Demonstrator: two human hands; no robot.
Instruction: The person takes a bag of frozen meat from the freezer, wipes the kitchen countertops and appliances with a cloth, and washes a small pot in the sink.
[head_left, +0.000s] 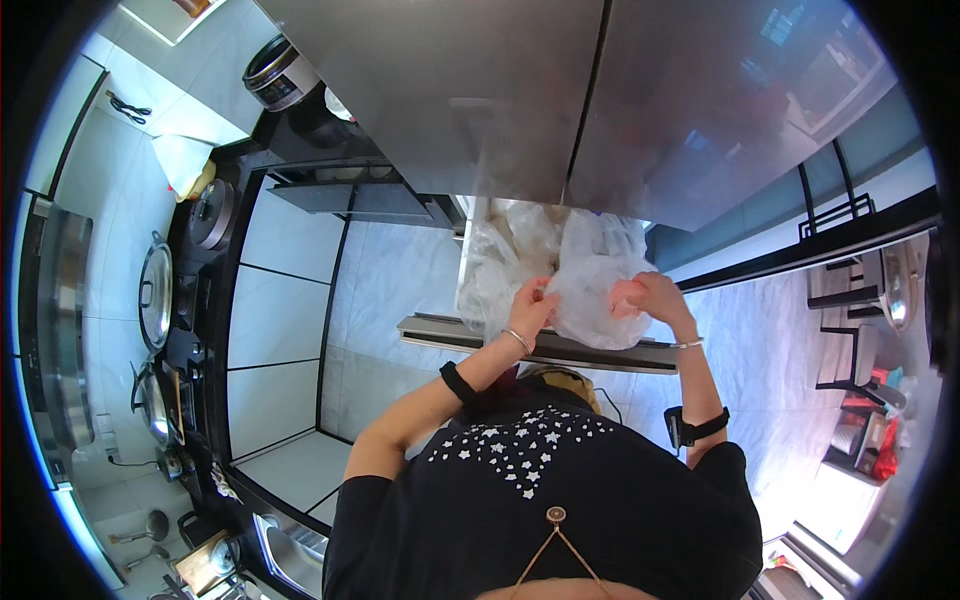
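Observation:
A pulled-out freezer drawer (463, 281) stands before me, beneath the steel refrigerator doors (480, 97). It is filled with clear plastic bags (487, 259) whose contents are hard to make out. A puffed-out clear plastic bag (585, 300) lies on top, towards the drawer's front panel (585, 352). My left hand (534, 306) pinches the left edge of this bag between its fingers. On the bag's right side, my right hand (661, 301) grips a pink item (625, 298). Whether the pink item is inside the bag or on it, I cannot tell.
To the left runs a black counter with a lidded pan (156, 292), a second pan (155, 405) and a round dark lid (211, 214). A rice cooker (281, 75) stands at the upper left. At lower left is a steel sink (292, 555). Chairs (855, 356) stand to the right.

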